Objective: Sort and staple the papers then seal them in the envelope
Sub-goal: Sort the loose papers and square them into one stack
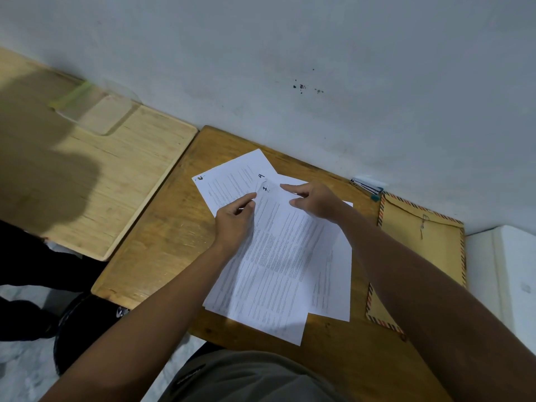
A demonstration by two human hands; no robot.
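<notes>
Papers (pixel 278 256) lie overlapped mid-bench (pixel 162 242); the envelope (pixel 420 250) lies to their right, with what may be a stapler (pixel 367 185) behind it (by the wall).

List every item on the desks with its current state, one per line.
papers: loose, fanned, unstapled, on the darker desk
sheet marked 4: flat, partly covered
envelope: flat, holds no papers
stapler: untouched, by the wall
clear container: on the lighter desk
left hand: holds top sheet's edge
right hand: fingers on the papers
</notes>
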